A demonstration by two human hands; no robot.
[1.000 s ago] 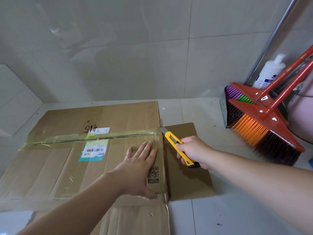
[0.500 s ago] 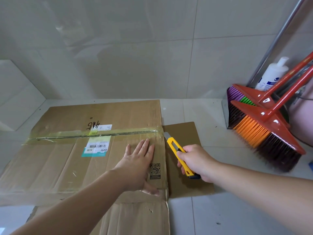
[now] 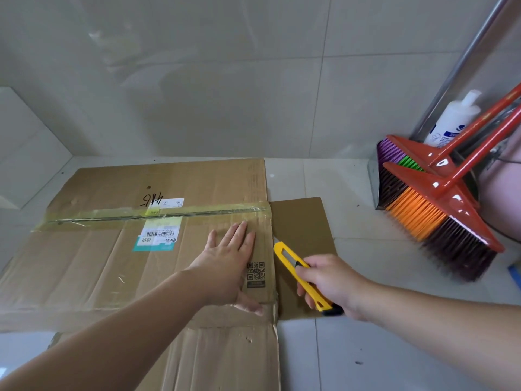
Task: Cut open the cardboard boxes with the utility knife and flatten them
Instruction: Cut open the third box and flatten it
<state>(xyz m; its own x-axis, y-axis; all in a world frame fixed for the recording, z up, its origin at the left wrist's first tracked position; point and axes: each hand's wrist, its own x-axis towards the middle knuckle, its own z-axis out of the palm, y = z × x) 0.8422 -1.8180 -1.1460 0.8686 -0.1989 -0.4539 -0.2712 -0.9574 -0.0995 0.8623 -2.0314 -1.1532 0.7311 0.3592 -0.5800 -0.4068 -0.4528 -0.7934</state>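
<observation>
My left hand [image 3: 229, 266] presses flat, fingers straight, pinning the cardboard box [image 3: 158, 238] while my right hand [image 3: 328, 282] grips the utility knife [image 3: 296, 273] at its right edge seam.

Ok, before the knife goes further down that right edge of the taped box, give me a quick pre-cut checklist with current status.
1. Right hand grips the utility knife: ok.
2. Left hand lies flat on the cardboard box: ok.
3. Left-hand fingers off the cut line: ok, though close.
4. Blade tip in the seam: cannot tell.
5. Brooms away from the work: ok.
</observation>
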